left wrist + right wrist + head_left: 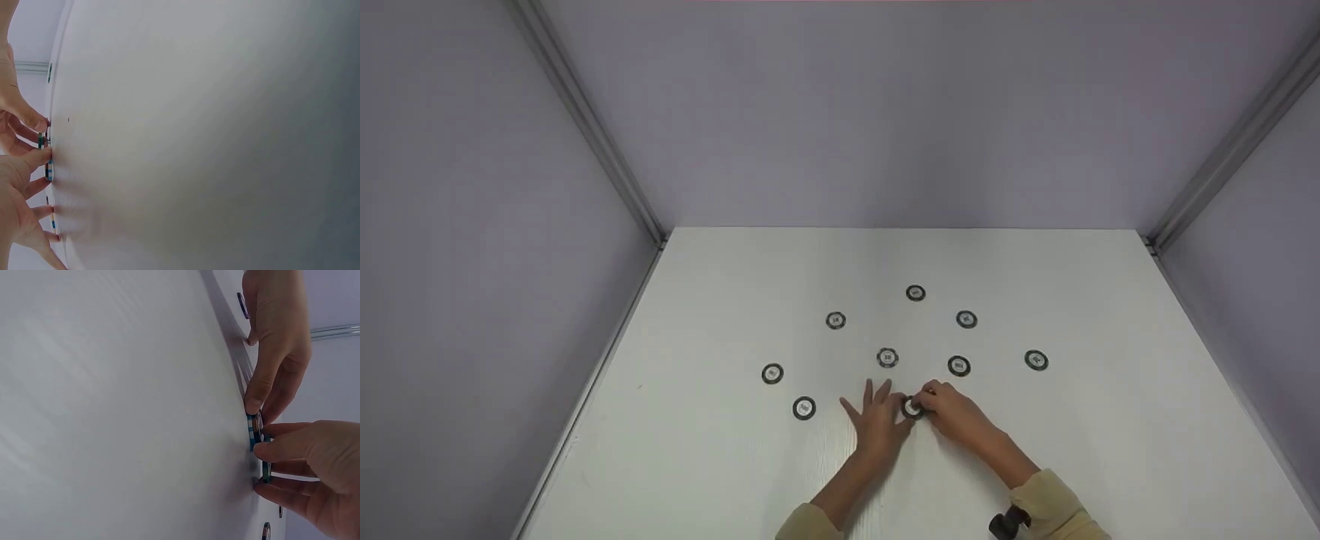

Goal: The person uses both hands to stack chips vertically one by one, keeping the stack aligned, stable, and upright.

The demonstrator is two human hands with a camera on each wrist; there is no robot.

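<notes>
Head view: two hands are meeting over a small stack of round black-rimmed, white-centred plastic chips (pixel 913 407) near the middle of the front half of the white bench (pixel 720 480). The right hand (pixel 952 412) is pinching the stack from the right with curled fingertips, while the left hand (pixel 877 421) is lying flat beside it, fingers spread and straight, its thumb touching the stack's left side. Eight single chips of the same kind are lying scattered in a loose arc toward the back edge, the nearest one (pixel 958 366) sitting just behind the right hand.

Left wrist view: the left hand's fingers (pixel 22 169) are resting straight on the bench, the chip edges (pixel 49 169) showing blue-and-white stripes between them and the other hand's fingertips (pixel 31 119).

Right wrist view: the right hand's thumb and fingers (pixel 281 444) are clamping the stack (pixel 253 431) on edge, the left hand's fingertip (pixel 253 402) steadying it from the far side.

The step in hand appears to be squaring up the stack; the next move would likely call for a reach toward the nearest loose chip without toppling the pile.
</notes>
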